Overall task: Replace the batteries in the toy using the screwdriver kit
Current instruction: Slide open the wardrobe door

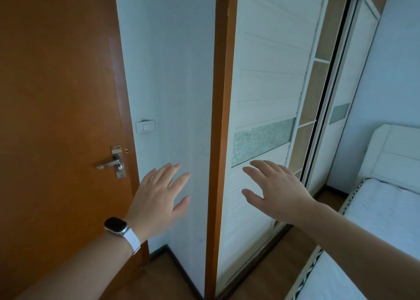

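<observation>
both forearms enter from the bottom edge, left hand (pixel 159 193) (smartwatch (pixel 116 226) on its wrist) and right hand (pixel 279 190) spread flat, grasping nothing, before a white wall (pixel 168 72) and wooden door frame (pixel 221 95); the toy's place i cannot tell.

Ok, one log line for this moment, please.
left hand: open, holding nothing | right hand: open, holding nothing | task items: none in view | ahead: orange-brown wooden door, white sliding wardrobe

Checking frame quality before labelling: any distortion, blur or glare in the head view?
Head view: wide-angle distortion makes the door frame and wardrobe lean and bow; the light is soft, bluish and even, with no hard shadows or glare; left hand and right hand are sharp, with no motion blur.
</observation>
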Demonstrator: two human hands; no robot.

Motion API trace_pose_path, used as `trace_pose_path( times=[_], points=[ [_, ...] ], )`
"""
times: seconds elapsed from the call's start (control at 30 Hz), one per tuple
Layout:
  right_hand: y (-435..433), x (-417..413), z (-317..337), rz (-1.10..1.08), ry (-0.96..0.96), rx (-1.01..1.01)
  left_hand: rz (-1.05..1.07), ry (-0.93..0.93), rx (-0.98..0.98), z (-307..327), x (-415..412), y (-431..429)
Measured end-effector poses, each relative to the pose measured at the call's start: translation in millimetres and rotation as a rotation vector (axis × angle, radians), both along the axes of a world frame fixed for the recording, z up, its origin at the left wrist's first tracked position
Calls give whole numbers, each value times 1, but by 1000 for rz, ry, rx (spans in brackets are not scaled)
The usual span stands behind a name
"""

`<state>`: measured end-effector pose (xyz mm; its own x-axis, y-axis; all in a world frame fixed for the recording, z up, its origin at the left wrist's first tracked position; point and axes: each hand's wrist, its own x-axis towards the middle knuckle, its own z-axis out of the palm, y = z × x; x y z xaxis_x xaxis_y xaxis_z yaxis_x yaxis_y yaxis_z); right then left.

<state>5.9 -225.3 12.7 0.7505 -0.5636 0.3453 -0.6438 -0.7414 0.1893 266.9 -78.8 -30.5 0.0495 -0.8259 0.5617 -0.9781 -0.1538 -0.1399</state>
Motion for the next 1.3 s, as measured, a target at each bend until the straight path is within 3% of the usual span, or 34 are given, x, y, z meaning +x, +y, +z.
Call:
trace_pose_path(
  times=[0.4,1.0,1.3],
  points=[
    [-87,43,-18,34,-55,-17,29,-44,28,9,25,-71],
    [-289,43,-16,211,-273,-78,9,-146,-29,35,0,-292],
    [-329,64,-6,291,-415,-126,-80,-243,-101,86,4,-347]
  ],
)
